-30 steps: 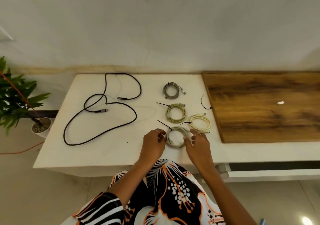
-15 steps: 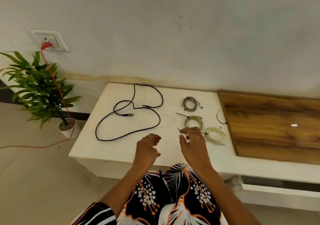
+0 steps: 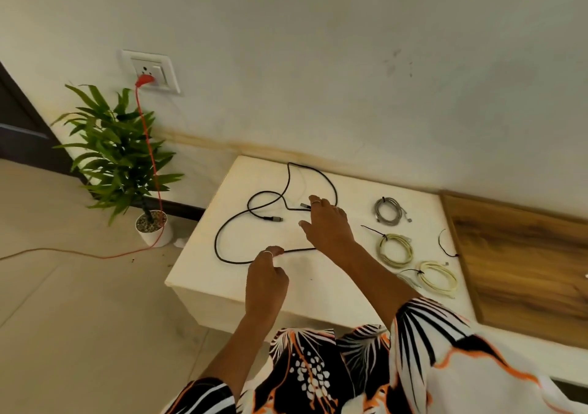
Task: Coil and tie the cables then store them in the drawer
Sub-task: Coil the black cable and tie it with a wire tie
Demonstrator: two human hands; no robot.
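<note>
A long black cable point(image 3: 234, 221) lies loose on the white cabinet top point(image 3: 206, 273). My left hand point(image 3: 267, 278) has its fingers curled, and its thumb and forefinger pinch the cable's near run. My right hand point(image 3: 327, 224) stretches open over the cable, fingertips by one connector end point(image 3: 304, 205). To the right lie tied coils: a grey one point(image 3: 389, 211), a pale green one point(image 3: 396, 249) and a cream one point(image 3: 438, 277). Another pale coil point(image 3: 407, 279) is mostly hidden behind my right forearm.
A loose black tie point(image 3: 444, 245) lies beside the wooden top point(image 3: 525, 264) on the right. On the floor at the left stands a potted plant point(image 3: 127, 162). An orange cord point(image 3: 149, 146) hangs from the wall socket point(image 3: 152, 71) and trails across the floor.
Both hands left the pale coil and moved left and forward to the black cable. The view swung left and up, showing the plant and socket.
</note>
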